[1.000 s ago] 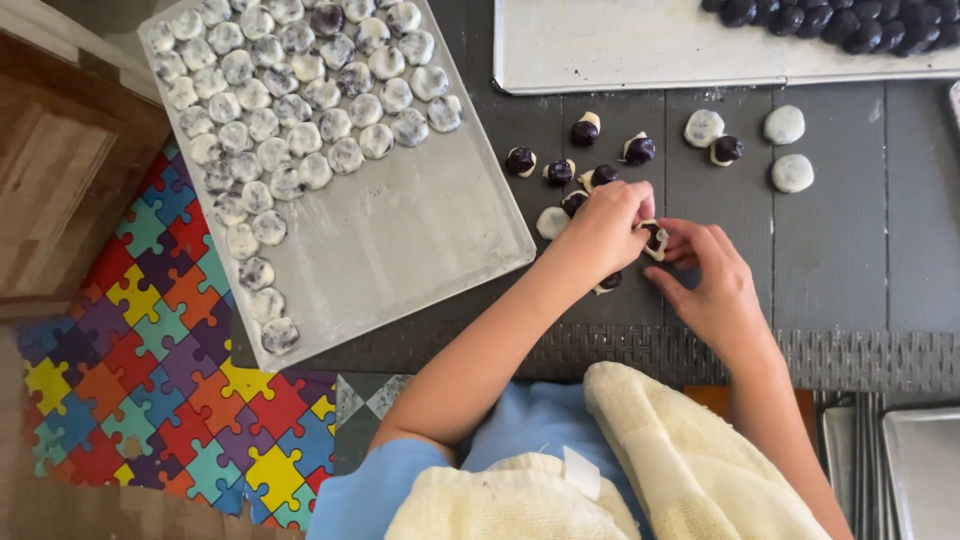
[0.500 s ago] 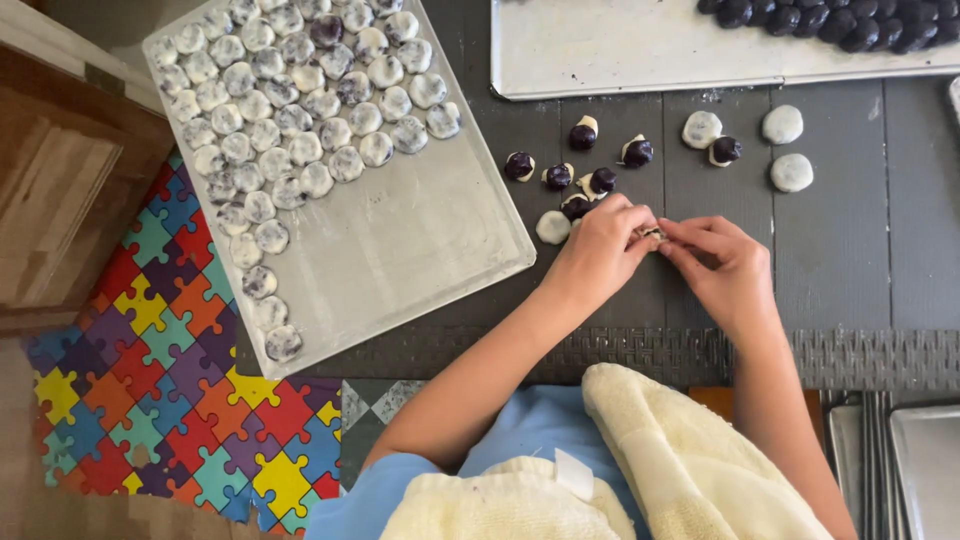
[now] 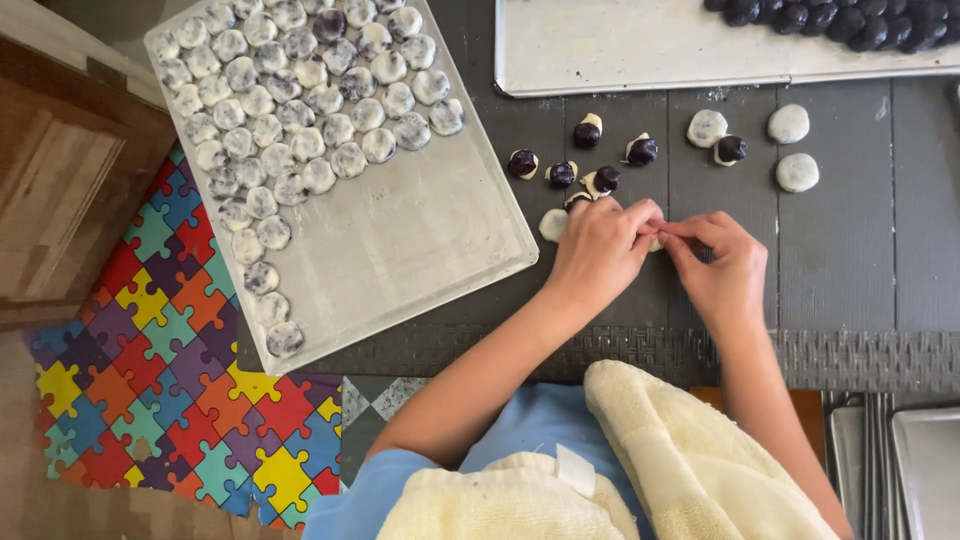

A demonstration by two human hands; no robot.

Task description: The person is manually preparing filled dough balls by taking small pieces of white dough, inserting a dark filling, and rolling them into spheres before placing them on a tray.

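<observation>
My left hand (image 3: 598, 252) and my right hand (image 3: 722, 270) meet over the dark grey table (image 3: 860, 270), pinching one small piece of white dough (image 3: 655, 243) between their fingertips; most of it is hidden by the fingers. Just beyond the hands lie several dough pieces topped with dark filling balls (image 3: 604, 181) and a flat dough disc (image 3: 552, 224). Three plain white discs (image 3: 797, 172) and one filled piece (image 3: 730, 150) sit further right. To the left, a metal tray (image 3: 420, 240) holds several rows of finished floured balls (image 3: 300, 95).
A second tray (image 3: 640, 50) at the top carries dark filling balls (image 3: 840, 15) along its far edge. A wooden stool (image 3: 60, 190) and a colourful puzzle mat (image 3: 170, 380) lie at left. A cream towel (image 3: 660, 460) rests on my lap. Stacked metal trays (image 3: 920, 460) sit bottom right.
Both hands have closed in tighter on the dough piece, fingertips now pressed together; the dark filling seen between them earlier is covered.
</observation>
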